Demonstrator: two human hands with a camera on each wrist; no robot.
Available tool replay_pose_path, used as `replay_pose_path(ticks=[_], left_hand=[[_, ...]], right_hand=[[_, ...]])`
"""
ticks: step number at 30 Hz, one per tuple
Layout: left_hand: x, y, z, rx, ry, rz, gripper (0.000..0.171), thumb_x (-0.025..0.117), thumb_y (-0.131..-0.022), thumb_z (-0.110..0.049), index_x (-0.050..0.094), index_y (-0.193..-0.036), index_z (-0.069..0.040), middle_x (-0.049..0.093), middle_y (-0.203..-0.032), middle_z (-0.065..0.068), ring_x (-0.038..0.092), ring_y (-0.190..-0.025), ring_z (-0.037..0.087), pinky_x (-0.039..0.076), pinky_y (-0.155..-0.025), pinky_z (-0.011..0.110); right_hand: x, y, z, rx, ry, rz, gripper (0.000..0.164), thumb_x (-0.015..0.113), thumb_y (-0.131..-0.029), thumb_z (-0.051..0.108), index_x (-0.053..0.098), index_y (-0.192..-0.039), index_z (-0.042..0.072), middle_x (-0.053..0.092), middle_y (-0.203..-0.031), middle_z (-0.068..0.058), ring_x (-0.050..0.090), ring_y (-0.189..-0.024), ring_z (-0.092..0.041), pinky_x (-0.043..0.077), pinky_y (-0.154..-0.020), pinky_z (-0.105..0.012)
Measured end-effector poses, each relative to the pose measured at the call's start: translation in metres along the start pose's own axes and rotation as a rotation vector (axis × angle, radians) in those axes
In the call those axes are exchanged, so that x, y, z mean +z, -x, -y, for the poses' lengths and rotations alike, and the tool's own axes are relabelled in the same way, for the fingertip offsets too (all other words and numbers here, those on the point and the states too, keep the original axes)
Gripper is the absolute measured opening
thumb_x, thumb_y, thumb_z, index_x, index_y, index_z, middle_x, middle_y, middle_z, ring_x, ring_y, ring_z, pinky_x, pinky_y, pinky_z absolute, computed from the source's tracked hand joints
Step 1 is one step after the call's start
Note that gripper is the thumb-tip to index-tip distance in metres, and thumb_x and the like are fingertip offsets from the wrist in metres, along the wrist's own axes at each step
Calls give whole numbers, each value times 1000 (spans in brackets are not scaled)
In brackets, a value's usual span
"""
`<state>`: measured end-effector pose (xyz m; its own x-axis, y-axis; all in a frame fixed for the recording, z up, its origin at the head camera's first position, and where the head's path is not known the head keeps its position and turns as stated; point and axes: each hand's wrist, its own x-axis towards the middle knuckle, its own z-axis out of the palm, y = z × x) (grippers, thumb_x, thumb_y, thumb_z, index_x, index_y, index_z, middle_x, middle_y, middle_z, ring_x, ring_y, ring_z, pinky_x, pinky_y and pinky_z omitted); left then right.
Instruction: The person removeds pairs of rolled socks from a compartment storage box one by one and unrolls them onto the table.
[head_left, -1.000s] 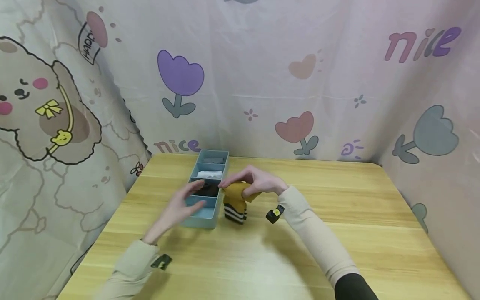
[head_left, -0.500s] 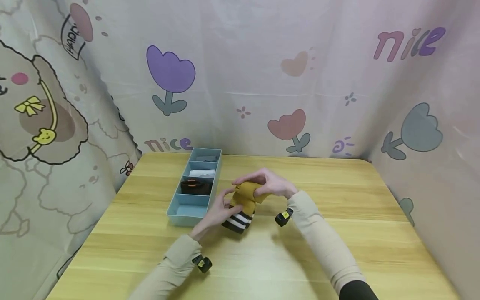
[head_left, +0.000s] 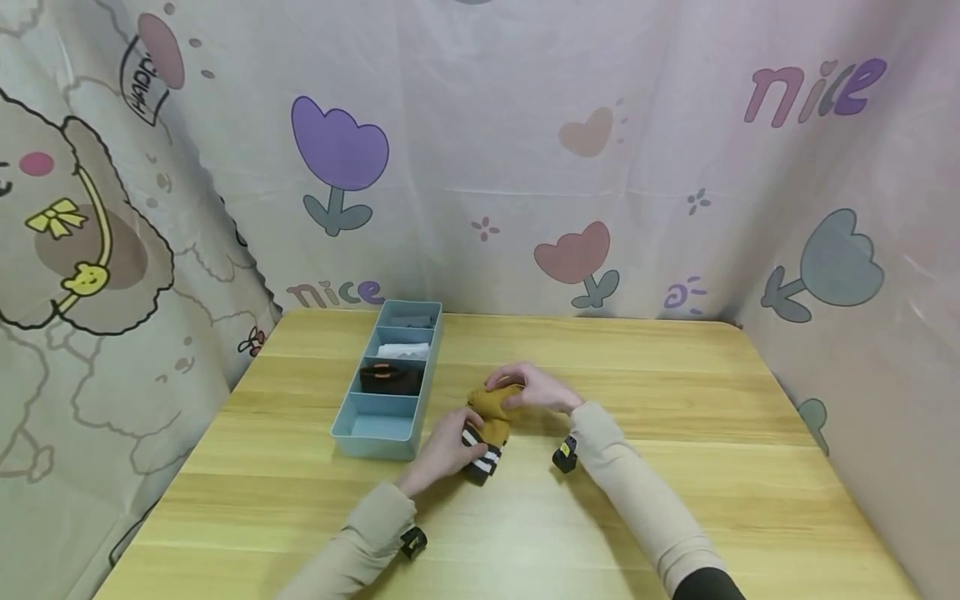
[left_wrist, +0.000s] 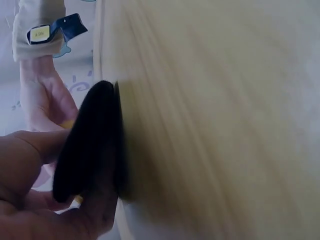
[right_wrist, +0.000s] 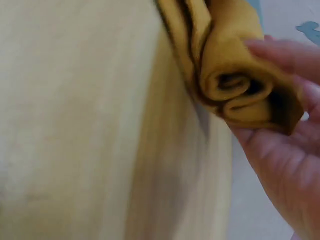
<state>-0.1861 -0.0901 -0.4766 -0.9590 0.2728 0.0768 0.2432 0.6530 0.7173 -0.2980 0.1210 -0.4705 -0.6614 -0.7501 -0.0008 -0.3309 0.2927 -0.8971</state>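
A mustard-yellow sock [head_left: 495,432] with a black-and-white striped cuff lies at mid-table in the head view, its far end rolled up. My left hand [head_left: 444,452] pinches the striped end between thumb and fingers. The dark cuff [left_wrist: 90,145] fills the middle of the left wrist view, close to the tabletop. At the far end, my right hand [head_left: 542,390] grips the rolled part; in the right wrist view the roll [right_wrist: 240,90] shows its spiralled layers between thumb and fingers. The fingers hide part of the sock in each view.
To the left stands a light-blue divided box [head_left: 423,408]. From back to front its compartments show a grey folded item [head_left: 412,322], a white one [head_left: 403,351], a dark brown one [head_left: 392,379] and a bare front section. A printed curtain [head_left: 465,150] hangs behind the wooden table [head_left: 637,358].
My left hand has come right from over the box and taken hold of the striped cuff. The right hand has moved the sock away from the box, toward me and lower.
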Motion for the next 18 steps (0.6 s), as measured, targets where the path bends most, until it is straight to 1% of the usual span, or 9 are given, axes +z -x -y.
replay_pose_path(ticks=[1,3,4,6,8,11,13,15,18], left_hand=[[1,1,-1,14,-30,-2,25,79,-79,-5,63,-99,-3,62,-100,12,57,-94,23,47,-79,33],[1,4,-3,22,-78,-11,23,79,-79,-6,66,-97,-3,57,-101,11,54,-95,22,47,-81,33],[2,5,-3,23,-99,-19,22,80,-79,-7,67,-96,-3,55,-101,10,52,-95,21,46,-81,32],[3,5,-3,54,-154,-41,21,82,-77,-7,70,-93,-3,53,-98,9,50,-93,20,44,-80,33],[3,3,-4,84,-182,-32,19,83,-77,-6,73,-93,-1,54,-98,9,50,-94,21,45,-84,36],[3,-1,-4,125,-193,25,17,80,-80,-3,74,-95,0,63,-103,10,57,-100,25,49,-91,42],[3,-2,-5,130,-169,87,20,76,-83,1,73,-103,3,65,-116,15,60,-110,31,50,-99,48],[3,-4,-5,141,-159,136,24,72,-86,4,70,-109,5,64,-129,18,60,-120,37,48,-106,52],[3,-7,-5,168,-152,198,33,68,-87,8,66,-120,6,57,-144,21,54,-131,42,43,-112,55]], right_hand=[[1,0,0,11,24,-20,43,66,-85,-3,62,-128,-2,66,-131,-20,58,-129,-38,47,-111,-48],[3,0,0,38,61,-60,39,68,-86,-2,65,-124,-1,69,-126,-19,61,-124,-35,49,-108,-47],[4,0,0,43,84,-78,37,69,-86,0,66,-124,0,69,-125,-18,62,-122,-35,49,-108,-47],[5,0,-1,50,124,-109,35,69,-87,2,68,-122,2,69,-125,-16,62,-121,-33,49,-107,-48],[5,1,0,47,161,-131,32,70,-89,6,70,-121,3,69,-126,-16,62,-120,-33,49,-107,-49],[6,2,-3,51,217,-150,29,70,-91,10,72,-119,5,68,-127,-14,61,-121,-32,49,-107,-49],[7,2,-4,65,237,-157,29,70,-91,12,72,-120,5,68,-126,-14,61,-120,-31,50,-106,-48],[8,2,-5,71,250,-168,29,69,-92,11,71,-120,5,69,-123,-13,62,-116,-29,52,-103,-45],[8,0,-6,50,244,-194,25,69,-92,10,69,-117,6,69,-117,-12,63,-109,-26,53,-98,-41]])
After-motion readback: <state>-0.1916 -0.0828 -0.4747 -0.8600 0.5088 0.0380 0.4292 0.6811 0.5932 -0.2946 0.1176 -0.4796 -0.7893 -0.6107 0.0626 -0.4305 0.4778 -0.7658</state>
